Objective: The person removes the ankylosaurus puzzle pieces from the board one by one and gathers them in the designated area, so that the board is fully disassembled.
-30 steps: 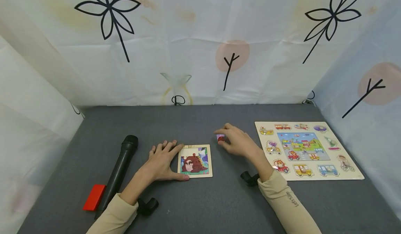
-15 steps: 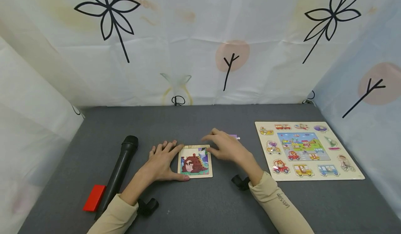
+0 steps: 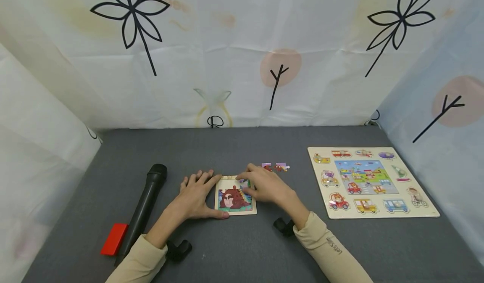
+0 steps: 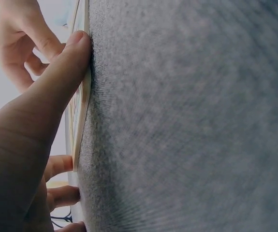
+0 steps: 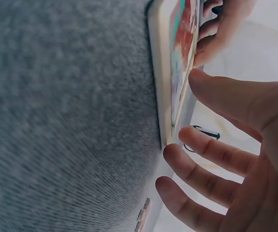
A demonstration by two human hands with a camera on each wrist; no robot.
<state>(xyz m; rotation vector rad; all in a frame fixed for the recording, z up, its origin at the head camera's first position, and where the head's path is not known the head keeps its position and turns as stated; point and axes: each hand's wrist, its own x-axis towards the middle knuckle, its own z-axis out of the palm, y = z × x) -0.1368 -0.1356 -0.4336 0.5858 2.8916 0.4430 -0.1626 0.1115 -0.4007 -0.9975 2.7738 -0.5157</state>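
A small wooden jigsaw tray (image 3: 242, 212) lies flat on the table, with a reddish-brown cartoon animal in its fitted pieces (image 3: 233, 199) and a pale bare strip along the top. My left hand (image 3: 194, 197) spreads along its left side, thumb (image 4: 78, 46) against the near edge and index fingertip at the far left corner. Over the tray's upper right corner is my right hand (image 3: 268, 184), thumb and fingers apart in the right wrist view, with nothing seen between them. Just beyond lie two loose jigsaw pieces (image 3: 266, 166), the second one (image 3: 282, 167) further right.
A large wooden vehicle puzzle board (image 3: 382, 213) lies at the right. Left of my left hand are a black microphone (image 3: 141, 207) and a red block (image 3: 114, 239). A printed white cloth (image 3: 242, 77) rises behind the table (image 3: 211, 148).
My right hand has moved left and slightly nearer, from above a loose jigsaw piece to the tray's upper right corner. Both loose pieces are now uncovered. My left hand keeps its place.
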